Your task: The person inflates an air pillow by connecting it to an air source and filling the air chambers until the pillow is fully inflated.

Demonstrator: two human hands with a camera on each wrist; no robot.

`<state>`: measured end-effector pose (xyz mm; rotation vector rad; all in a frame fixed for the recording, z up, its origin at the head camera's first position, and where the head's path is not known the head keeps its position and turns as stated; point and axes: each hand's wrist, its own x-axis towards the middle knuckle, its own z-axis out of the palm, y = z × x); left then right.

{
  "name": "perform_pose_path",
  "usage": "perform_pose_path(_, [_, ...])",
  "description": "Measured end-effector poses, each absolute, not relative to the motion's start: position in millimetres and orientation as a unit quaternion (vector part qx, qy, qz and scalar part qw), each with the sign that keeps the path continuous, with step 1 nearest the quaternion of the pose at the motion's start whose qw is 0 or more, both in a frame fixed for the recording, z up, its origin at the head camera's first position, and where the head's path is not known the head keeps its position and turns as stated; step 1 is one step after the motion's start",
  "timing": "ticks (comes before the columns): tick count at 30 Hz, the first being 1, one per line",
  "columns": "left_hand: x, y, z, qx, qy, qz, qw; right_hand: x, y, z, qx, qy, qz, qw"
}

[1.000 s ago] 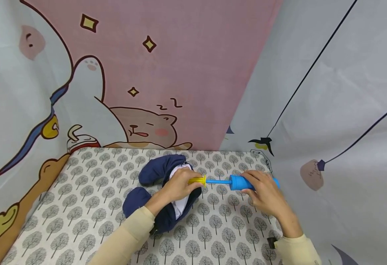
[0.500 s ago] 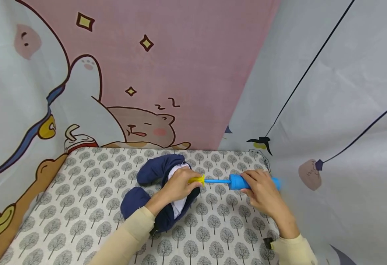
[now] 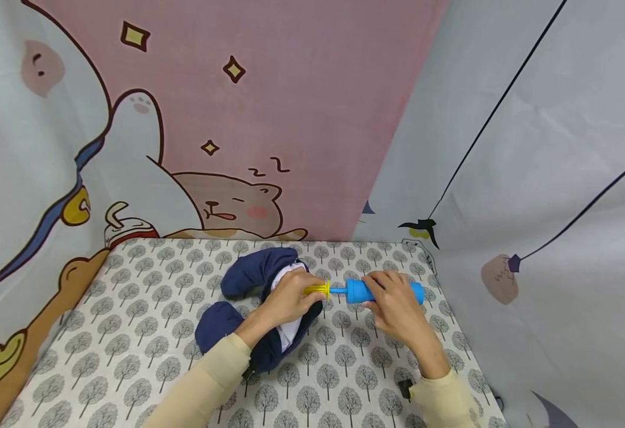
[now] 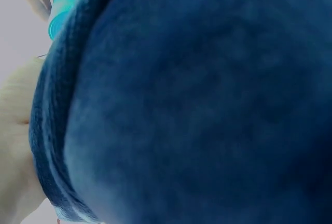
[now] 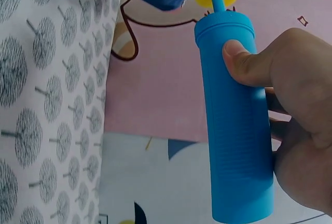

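My right hand grips the blue barrel of a hand pump, thumb along its side in the right wrist view. A short stretch of blue rod shows between the barrel and a yellow flanged end piece. My left hand holds that yellow piece between thumb and fingers. Under the left hand lies a navy U-shaped neck pillow, its opening showing a white inside. Navy fabric fills most of the left wrist view. The left fingertips' far side is hidden.
A tree-patterned cloth covers the table. Behind it hangs a pink and white cartoon curtain, and a pale curtain stands close on the right. A small black object lies by the right cuff.
My right hand has moved left with the pump barrel, so less of the rod shows. The left hand keeps its place on the yellow piece.
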<state>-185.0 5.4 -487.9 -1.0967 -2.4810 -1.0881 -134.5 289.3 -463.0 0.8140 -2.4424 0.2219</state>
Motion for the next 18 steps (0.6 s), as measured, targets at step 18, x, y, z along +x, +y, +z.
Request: perform_pose_path(18, [-186, 9, -490, -0.400, -0.825, -0.381, 0.120, -132, 270, -468, 0.297, -0.916, 0.088, 0.254])
